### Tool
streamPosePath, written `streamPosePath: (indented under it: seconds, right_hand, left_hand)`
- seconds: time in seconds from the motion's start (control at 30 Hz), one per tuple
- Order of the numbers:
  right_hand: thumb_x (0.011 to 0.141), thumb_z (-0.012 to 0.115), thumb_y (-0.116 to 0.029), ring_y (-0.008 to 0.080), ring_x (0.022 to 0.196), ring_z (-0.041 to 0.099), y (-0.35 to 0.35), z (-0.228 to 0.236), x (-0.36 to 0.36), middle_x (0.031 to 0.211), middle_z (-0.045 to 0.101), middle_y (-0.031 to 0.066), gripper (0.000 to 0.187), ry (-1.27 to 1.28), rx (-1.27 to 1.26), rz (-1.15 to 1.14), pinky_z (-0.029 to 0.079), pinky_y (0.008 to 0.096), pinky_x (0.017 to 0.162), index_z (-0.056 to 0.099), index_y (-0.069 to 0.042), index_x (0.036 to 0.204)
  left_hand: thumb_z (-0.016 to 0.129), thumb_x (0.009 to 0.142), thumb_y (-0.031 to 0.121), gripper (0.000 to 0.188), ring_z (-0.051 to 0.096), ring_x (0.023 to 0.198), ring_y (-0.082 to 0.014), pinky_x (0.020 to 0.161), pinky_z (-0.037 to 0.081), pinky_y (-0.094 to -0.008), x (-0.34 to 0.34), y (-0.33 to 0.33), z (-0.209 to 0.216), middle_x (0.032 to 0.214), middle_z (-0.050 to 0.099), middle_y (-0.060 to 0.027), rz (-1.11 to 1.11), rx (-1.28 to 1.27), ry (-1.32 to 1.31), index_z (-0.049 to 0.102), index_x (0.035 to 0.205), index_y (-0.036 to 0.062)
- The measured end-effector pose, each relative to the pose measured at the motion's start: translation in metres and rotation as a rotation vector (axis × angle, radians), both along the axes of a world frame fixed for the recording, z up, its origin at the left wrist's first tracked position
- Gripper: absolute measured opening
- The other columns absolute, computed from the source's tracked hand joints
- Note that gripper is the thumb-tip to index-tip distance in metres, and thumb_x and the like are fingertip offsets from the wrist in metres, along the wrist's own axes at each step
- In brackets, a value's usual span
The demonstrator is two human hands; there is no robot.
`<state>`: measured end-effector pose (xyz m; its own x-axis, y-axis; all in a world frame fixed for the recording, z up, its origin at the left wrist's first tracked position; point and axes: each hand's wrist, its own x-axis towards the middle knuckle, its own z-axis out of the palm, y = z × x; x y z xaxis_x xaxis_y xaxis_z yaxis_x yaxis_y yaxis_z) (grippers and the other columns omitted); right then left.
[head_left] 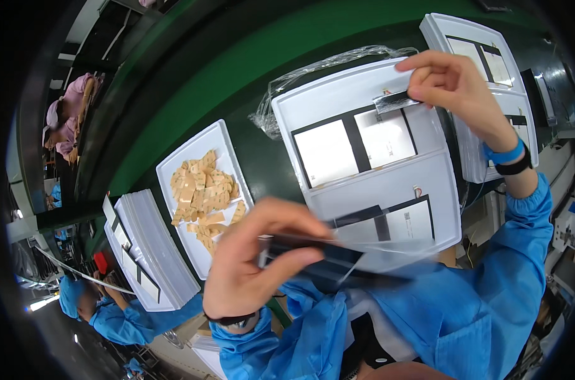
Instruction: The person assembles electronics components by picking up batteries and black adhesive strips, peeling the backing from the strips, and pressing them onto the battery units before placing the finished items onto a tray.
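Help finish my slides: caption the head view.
Left hand holding blurred dark sheets; right hand pinching a dark strip over a white tray.

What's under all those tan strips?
A white tray shows around the tan strips. They cover whatever is directly beneath, so I can't see that. The left hand hides some tray too.
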<state>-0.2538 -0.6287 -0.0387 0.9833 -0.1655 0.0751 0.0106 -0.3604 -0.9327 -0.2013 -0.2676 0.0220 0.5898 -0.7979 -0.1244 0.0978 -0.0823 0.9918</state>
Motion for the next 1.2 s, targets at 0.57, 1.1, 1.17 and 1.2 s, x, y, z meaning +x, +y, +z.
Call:
streamPosePath:
  seconds: [0.57, 1.1, 1.17, 1.2]
  right_hand:
    - [0.092, 0.076, 0.003, 0.0112, 0.071, 0.073, 0.014, -0.040, 0.020, 0.084, 0.074, 0.0079, 0.023, 0.231, 0.182, -0.065, 0.057, 0.0219, 0.064, 0.069, 0.004, 0.114]
    - [0.088, 0.077, 0.008, 0.0081, 0.070, 0.070, 0.020, -0.038, 0.020, 0.084, 0.073, 0.0058, 0.029, 0.239, 0.135, -0.097, 0.054, 0.0199, 0.063, 0.071, 0.001, 0.115]
    - [0.087, 0.078, 0.006, 0.0060, 0.067, 0.067, 0.022, -0.039, 0.018, 0.083, 0.072, 0.0035, 0.029, 0.217, 0.097, -0.118, 0.053, 0.0190, 0.062, 0.072, 0.000, 0.114]
    - [0.087, 0.078, 0.006, 0.0060, 0.067, 0.067, 0.023, -0.041, 0.017, 0.083, 0.072, 0.0035, 0.029, 0.214, 0.096, -0.119, 0.053, 0.0190, 0.062, 0.072, 0.000, 0.114]
  left_hand:
    - [0.062, 0.060, 0.012, 0.087, 0.060, 0.064, -0.0230, 0.055, 0.050, -0.0323, 0.023, -0.093, -0.109, 0.092, 0.059, -0.0090, 0.014, 0.477, -1.020, 0.061, 0.147, 0.0104]
    - [0.064, 0.055, 0.019, 0.096, 0.050, 0.061, -0.0151, 0.051, 0.047, -0.0256, 0.024, -0.096, -0.109, 0.082, 0.045, -0.0014, -0.049, 0.551, -1.016, 0.060, 0.152, 0.0169]
    - [0.064, 0.055, 0.018, 0.096, 0.050, 0.061, -0.0154, 0.052, 0.047, -0.0259, 0.023, -0.097, -0.109, 0.081, 0.045, -0.0016, -0.041, 0.546, -1.021, 0.060, 0.152, 0.0168]
    - [0.064, 0.055, 0.018, 0.096, 0.051, 0.061, -0.0157, 0.052, 0.047, -0.0263, 0.023, -0.097, -0.109, 0.081, 0.045, -0.0017, -0.035, 0.542, -1.025, 0.061, 0.151, 0.0167]
